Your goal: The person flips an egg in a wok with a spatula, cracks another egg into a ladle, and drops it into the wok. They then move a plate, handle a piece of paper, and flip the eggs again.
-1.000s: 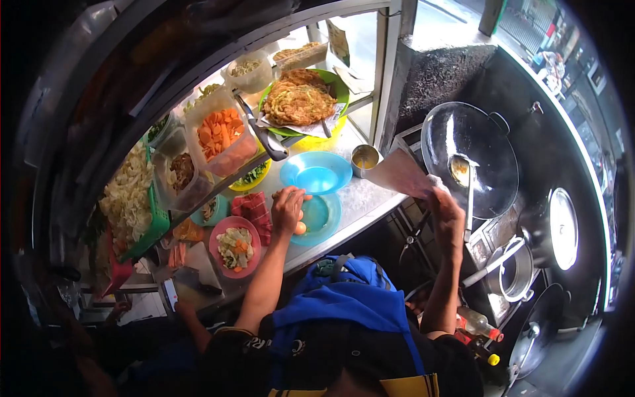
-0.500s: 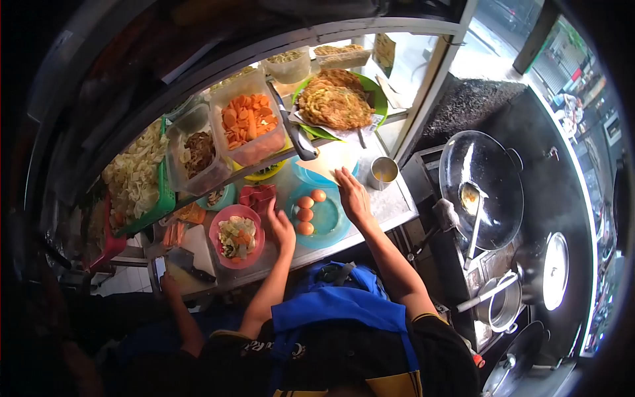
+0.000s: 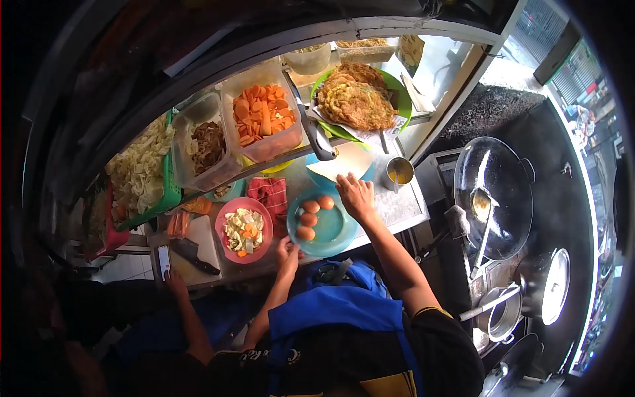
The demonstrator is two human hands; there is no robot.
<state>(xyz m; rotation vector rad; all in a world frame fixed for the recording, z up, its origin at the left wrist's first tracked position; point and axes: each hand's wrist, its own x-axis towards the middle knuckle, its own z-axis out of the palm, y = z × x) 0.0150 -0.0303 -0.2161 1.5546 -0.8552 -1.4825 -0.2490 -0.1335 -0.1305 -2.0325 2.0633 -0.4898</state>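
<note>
My left hand (image 3: 288, 257) is closed at the near left rim of a light blue plate (image 3: 337, 231), with its fingertips at the edge. Several brown eggs (image 3: 309, 220) rest on that plate. Farther right, my right hand (image 3: 357, 198) pinches the near edge of a pale brown sheet of paper (image 3: 349, 161). The paper lies over another blue plate (image 3: 322, 180), covering much of it. Left of the egg plate are a red cloth (image 3: 268, 196) and a pink bowl (image 3: 259, 253) of chopped vegetables.
Above the counter, a shelf holds a tub of sliced carrots (image 3: 264, 112) and fried omelettes (image 3: 356, 98). A metal cup (image 3: 399, 173) stands right, near a wok (image 3: 503, 218) with a ladle. At left, a co-worker's hand (image 3: 176, 283) holds a phone beside a knife (image 3: 193, 255).
My left hand has moved from beside the red cloth to the egg plate's rim. The plate has shifted slightly toward me. My right hand stays at the paper, its fingers more bent.
</note>
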